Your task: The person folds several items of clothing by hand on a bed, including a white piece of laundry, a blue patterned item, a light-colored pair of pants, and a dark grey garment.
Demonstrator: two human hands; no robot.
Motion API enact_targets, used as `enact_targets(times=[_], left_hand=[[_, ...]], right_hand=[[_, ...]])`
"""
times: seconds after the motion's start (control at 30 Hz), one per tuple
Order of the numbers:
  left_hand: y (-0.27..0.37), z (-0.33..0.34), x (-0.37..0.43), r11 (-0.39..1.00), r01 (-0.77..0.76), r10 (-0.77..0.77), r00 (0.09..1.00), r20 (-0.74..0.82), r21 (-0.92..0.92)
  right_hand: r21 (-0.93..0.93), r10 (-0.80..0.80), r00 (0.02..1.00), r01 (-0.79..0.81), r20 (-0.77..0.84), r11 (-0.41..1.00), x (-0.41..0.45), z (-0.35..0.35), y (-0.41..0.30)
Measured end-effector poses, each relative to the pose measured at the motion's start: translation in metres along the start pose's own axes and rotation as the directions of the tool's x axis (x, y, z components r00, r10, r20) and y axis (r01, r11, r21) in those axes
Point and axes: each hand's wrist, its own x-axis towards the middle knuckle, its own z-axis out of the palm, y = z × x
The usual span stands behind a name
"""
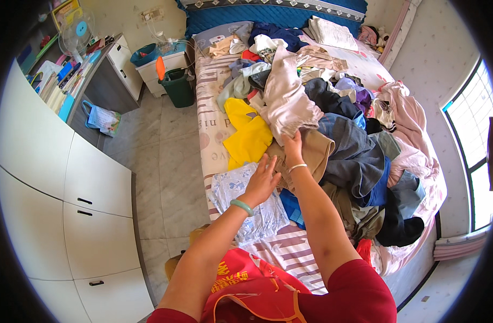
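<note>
My right hand grips the gathered edge of a pale pink satin garment, which stretches away over the heap of clothes on the bed. My left hand, fingers spread, is over the edge of a folded white garment with blue print and holds nothing. Beside both hands lies a tan garment. A yellow garment is spread to the left of the satin one. Dark grey trousers lie to the right, and a blue checked cloth shows between my forearms.
The bed has a striped sheet and a blue padded headboard. Left of it are white cabinets, a green bin and a nightstand. A desk with a fan stands farther back. A window is at right.
</note>
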Motion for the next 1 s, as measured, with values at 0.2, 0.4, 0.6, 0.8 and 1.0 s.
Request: enact_targets(times=[0.2, 0.4, 0.6, 0.8, 1.0], left_hand=[[-0.023, 0.008, -0.024, 0.869, 0.098, -0.194, 0.969, -0.153, -0.484], [0.030, -0.012, -0.114, 0.297, 0.209, -0.418, 0.906, 0.070, -0.932], [0.032, 0.020, -0.207, 0.157, 0.390, -0.519, 0.814, 0.260, -0.908], [0.001, 0.041, -0.210, 0.361, 0.418, -0.602, 0.787, 0.134, -0.833], [0.034, 0.011, -0.204, 0.325, 0.108, -0.672, 0.725, -0.149, -0.940]], right_hand=[[-0.446, -0.094, 0.967, 0.195, 0.239, 0.873, -0.092, -0.006, -0.001], [-0.447, -0.228, 0.761, 0.564, 0.608, 0.694, -0.232, -0.032, -0.058], [-0.460, -0.045, 0.640, 0.598, 0.767, 0.656, -0.307, -0.072, -0.048], [-0.565, 0.200, 0.564, 0.603, 0.801, 0.563, -0.319, -0.092, -0.036], [-0.649, 0.296, 0.652, 0.402, 0.698, 0.645, -0.301, -0.093, -0.059]])
